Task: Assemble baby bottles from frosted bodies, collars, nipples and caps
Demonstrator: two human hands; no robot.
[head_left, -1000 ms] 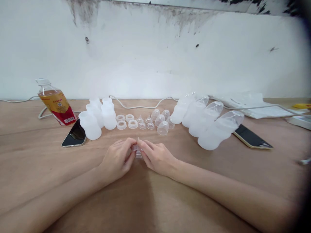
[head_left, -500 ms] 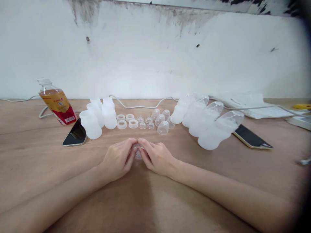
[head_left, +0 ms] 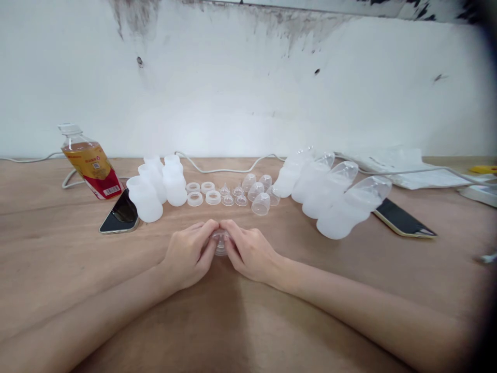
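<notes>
left hand (head_left: 189,255): fingers curled, gripping clear plastic piece (head_left: 221,248) | right hand (head_left: 251,254): likewise, on its other side

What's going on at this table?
A person's left hand and right hand are gripping a small clear piece between them, partly hidden by the fingers. Beyond the hands, from left to right, are uncapped white bottles, pale rings, clear nipples, clear domed caps and frosted bottles with clear tops. A drink bottle stands at the far left; a phone lies at the right.
</notes>
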